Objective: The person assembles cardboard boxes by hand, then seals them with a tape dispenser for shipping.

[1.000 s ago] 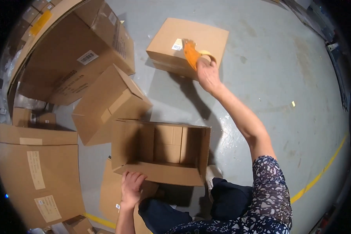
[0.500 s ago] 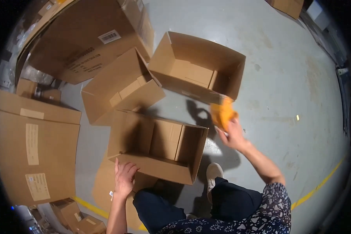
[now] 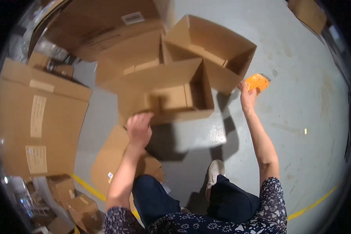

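My left hand (image 3: pixel 139 129) grips the near top edge of an open cardboard box (image 3: pixel 185 116), its fingers curled over the rim. The near side of that box looks raised off the floor, with a shadow beneath it. In my right hand (image 3: pixel 247 98), off to the right, is an orange tape dispenser (image 3: pixel 258 82), held clear of the boxes. Beyond the gripped box stand two more open boxes, one at the far left (image 3: pixel 124 50) and one at the far right (image 3: pixel 218 37). The gripped box covers part of the left one.
A large closed carton (image 3: pixel 58 124) with labels stands on the left. A bigger brown carton (image 3: pixel 101 27) rises behind the open boxes. Flattened cardboard (image 3: pixel 113 156) lies by my left leg. A yellow line (image 3: pixel 90 187) crosses the grey floor (image 3: pixel 296 105).
My left hand has pushed the near box forward, away from my legs and up against the other open boxes. My right hand has moved up and right with the tape dispenser.
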Motion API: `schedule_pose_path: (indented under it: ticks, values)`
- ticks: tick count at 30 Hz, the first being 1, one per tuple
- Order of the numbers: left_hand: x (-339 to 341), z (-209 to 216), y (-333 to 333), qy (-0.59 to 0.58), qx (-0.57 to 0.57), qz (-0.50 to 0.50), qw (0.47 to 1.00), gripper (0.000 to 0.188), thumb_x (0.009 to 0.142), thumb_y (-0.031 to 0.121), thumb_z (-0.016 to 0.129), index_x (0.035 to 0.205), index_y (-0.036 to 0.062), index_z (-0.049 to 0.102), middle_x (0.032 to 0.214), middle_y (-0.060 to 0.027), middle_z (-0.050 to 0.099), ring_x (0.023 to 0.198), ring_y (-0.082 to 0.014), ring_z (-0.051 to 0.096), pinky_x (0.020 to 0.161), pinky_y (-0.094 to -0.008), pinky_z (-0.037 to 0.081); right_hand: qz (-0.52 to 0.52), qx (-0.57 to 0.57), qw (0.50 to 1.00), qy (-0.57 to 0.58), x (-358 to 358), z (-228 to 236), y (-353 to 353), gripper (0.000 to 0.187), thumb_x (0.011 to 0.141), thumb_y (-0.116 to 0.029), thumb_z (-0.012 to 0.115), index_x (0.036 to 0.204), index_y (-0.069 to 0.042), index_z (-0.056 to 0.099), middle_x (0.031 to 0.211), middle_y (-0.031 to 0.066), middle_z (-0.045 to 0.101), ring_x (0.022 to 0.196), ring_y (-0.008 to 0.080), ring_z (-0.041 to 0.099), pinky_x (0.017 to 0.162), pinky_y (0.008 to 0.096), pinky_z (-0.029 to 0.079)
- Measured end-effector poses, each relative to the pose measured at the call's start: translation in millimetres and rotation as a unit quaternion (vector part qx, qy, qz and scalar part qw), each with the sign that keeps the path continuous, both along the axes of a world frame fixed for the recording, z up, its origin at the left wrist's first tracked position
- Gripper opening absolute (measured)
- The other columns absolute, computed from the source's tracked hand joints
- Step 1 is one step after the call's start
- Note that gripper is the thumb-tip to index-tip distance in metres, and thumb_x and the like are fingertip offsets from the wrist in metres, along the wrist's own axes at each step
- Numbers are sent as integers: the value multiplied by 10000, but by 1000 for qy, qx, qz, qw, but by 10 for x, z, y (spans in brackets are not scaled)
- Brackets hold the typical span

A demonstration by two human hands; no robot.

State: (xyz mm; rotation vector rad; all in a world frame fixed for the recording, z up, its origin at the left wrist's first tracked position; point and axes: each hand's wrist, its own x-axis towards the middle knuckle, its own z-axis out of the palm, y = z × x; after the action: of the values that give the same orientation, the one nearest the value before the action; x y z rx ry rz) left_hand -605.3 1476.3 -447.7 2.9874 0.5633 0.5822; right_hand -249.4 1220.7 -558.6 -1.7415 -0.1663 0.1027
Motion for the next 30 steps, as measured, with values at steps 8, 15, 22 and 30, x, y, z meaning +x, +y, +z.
schedule_pose_path:
  ticks: [8,15,22,30]
  values:
    - [265,138,335,-88,62,118,987,558,762,121,643,1297,103,484,1309,-215,460,1233,-360,423,1089,-519,245,103,70,992,7,-290,318,-218,313,962,-240,504,1012,61,573,999,141,663,941,207,640,810,321,511]
    - [-1685,-666,-230,145,-307,423,840,554,815,396,648,1176,-18,576,1123,-219,614,1114,-331,557,989,-399,399,78,44,990,111,-714,116,-1577,245,936,-242,546,999,-6,559,889,84,654,786,146,611,734,283,508]
    - [-2148,-1458,-237,306,-418,500,694,908,678,625,680,1305,1,478,1336,-270,451,1263,-329,437,980,-389,415,112,74,969,208,-1111,59,-1714,243,935,-254,538,991,-18,545,875,74,638,757,144,593,734,287,494]
    - [-1048,-1459,-617,215,-321,626,678,827,789,518,586,1347,-52,365,1399,-301,339,1297,-424,341,968,-511,399,105,49,967,226,-1287,183,-1867,216,918,-233,556,1009,-38,547,882,83,656,740,162,599,722,297,485]
